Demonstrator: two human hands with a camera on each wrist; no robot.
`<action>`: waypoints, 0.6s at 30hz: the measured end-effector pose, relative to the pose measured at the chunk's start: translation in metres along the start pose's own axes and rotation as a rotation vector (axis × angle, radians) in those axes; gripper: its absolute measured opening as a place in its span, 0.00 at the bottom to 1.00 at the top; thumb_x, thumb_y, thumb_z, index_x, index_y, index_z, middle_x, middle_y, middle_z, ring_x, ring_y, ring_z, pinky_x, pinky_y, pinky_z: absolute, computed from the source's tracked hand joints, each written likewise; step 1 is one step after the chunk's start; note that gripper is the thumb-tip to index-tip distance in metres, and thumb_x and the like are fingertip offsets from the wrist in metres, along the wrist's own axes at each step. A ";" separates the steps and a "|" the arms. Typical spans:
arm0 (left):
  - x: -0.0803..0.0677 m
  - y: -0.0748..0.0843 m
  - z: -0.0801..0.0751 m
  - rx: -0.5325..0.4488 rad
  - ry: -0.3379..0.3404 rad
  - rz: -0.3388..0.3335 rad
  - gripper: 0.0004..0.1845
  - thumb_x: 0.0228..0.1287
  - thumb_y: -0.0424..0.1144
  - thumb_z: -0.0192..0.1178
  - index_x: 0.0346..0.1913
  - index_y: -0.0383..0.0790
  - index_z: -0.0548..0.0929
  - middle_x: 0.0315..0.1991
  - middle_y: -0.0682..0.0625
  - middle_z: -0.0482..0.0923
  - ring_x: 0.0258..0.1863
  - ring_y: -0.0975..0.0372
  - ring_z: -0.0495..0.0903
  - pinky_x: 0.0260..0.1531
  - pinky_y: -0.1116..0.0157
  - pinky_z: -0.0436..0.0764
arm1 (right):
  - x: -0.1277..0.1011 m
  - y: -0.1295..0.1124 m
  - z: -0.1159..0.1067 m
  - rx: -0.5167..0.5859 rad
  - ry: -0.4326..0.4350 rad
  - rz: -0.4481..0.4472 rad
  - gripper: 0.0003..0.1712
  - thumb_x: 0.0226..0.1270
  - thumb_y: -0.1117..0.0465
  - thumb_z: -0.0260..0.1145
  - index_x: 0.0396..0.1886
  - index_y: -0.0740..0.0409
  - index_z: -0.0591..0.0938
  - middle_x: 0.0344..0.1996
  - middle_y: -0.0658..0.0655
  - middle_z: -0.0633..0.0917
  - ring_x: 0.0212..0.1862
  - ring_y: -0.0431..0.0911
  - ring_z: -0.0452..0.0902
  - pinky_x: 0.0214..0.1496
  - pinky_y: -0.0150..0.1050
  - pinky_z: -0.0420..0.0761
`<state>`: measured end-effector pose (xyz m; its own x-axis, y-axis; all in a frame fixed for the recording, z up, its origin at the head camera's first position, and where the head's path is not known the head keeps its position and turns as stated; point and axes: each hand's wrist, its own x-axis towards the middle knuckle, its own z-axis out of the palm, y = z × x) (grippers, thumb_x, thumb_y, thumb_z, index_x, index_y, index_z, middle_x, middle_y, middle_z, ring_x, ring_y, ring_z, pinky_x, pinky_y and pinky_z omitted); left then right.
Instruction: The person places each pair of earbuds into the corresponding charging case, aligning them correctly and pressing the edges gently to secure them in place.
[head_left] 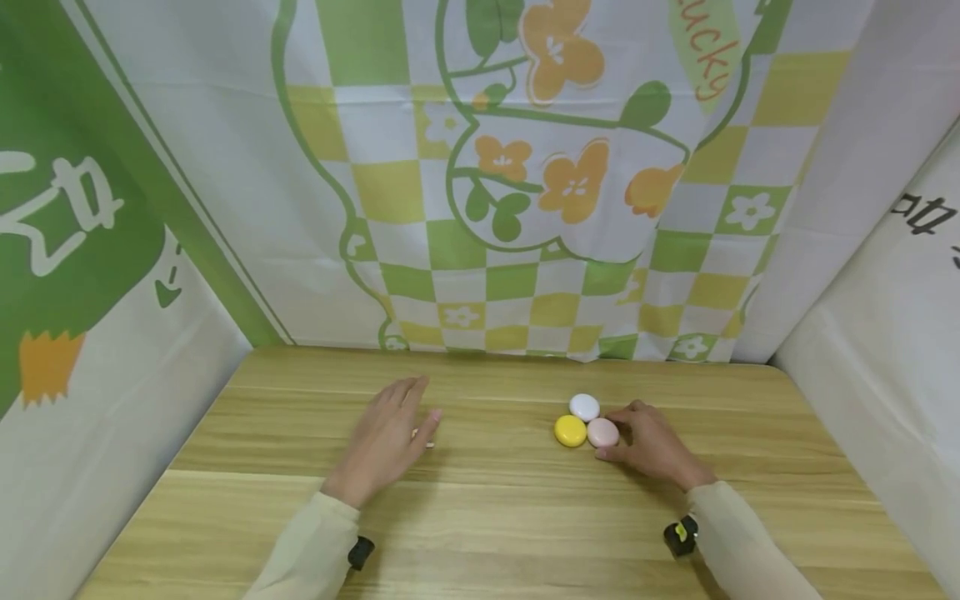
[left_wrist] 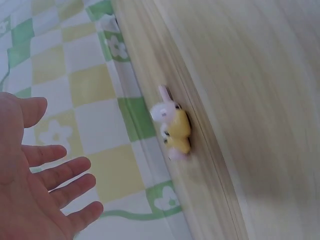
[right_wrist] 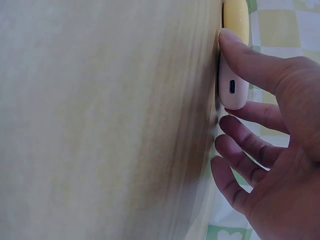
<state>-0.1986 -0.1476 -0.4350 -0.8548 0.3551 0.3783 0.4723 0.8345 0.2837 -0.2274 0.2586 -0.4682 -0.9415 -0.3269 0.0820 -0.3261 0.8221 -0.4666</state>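
My right hand [head_left: 656,442] pinches a pink round device [head_left: 603,432] between thumb and index finger. The device has a small charging port in its side, plain in the right wrist view, where the other fingers of the hand [right_wrist: 280,145] are spread apart. Against it sit a yellow round one [head_left: 570,431] and a white round one [head_left: 584,407], all flat on the table. My left hand [head_left: 386,437] hovers over the table with fingers extended, holding nothing. Beneath it, mostly hidden in the head view, lies a small pink, white and yellow figurine [left_wrist: 175,127].
The wooden table [head_left: 495,533] meets a green and yellow checked curtain [head_left: 510,292] at its back edge. Printed white and green cloth walls [head_left: 187,333] stand at both sides. A black strap device [head_left: 681,536] sits at each wrist.
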 end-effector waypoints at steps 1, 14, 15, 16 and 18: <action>0.000 0.003 0.000 -0.013 -0.005 0.004 0.32 0.80 0.49 0.52 0.72 0.25 0.66 0.67 0.29 0.70 0.67 0.38 0.68 0.69 0.43 0.65 | 0.000 0.000 0.000 0.002 -0.002 0.002 0.32 0.56 0.50 0.81 0.55 0.64 0.85 0.45 0.57 0.81 0.46 0.50 0.74 0.49 0.51 0.76; 0.001 0.029 0.005 -0.219 -0.103 -0.052 0.33 0.81 0.53 0.48 0.76 0.34 0.62 0.71 0.33 0.66 0.71 0.42 0.64 0.69 0.43 0.64 | -0.004 0.003 -0.005 0.057 0.044 0.031 0.34 0.56 0.50 0.81 0.57 0.67 0.84 0.41 0.57 0.79 0.46 0.52 0.76 0.52 0.57 0.77; 0.001 0.031 0.006 -0.242 -0.105 -0.059 0.33 0.81 0.54 0.48 0.76 0.34 0.62 0.71 0.33 0.65 0.71 0.42 0.64 0.69 0.42 0.64 | -0.005 0.002 -0.006 0.055 0.061 0.025 0.35 0.55 0.50 0.81 0.57 0.67 0.84 0.41 0.57 0.79 0.46 0.52 0.76 0.52 0.57 0.78; 0.001 0.033 0.006 -0.266 -0.107 -0.069 0.33 0.80 0.54 0.48 0.76 0.35 0.63 0.72 0.34 0.65 0.71 0.42 0.64 0.69 0.42 0.64 | -0.006 0.001 -0.007 0.050 0.079 0.022 0.35 0.55 0.50 0.81 0.57 0.67 0.84 0.41 0.57 0.79 0.45 0.52 0.76 0.51 0.56 0.78; 0.002 0.037 0.007 -0.315 -0.113 -0.092 0.33 0.80 0.55 0.48 0.76 0.36 0.64 0.72 0.36 0.66 0.71 0.42 0.65 0.68 0.41 0.65 | -0.008 -0.004 -0.009 0.049 0.110 0.016 0.35 0.55 0.51 0.82 0.57 0.67 0.84 0.41 0.57 0.79 0.45 0.53 0.76 0.50 0.55 0.79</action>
<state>-0.1844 -0.1134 -0.4303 -0.9071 0.3432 0.2438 0.4201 0.7002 0.5773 -0.2193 0.2623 -0.4588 -0.9510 -0.2588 0.1690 -0.3091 0.8019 -0.5112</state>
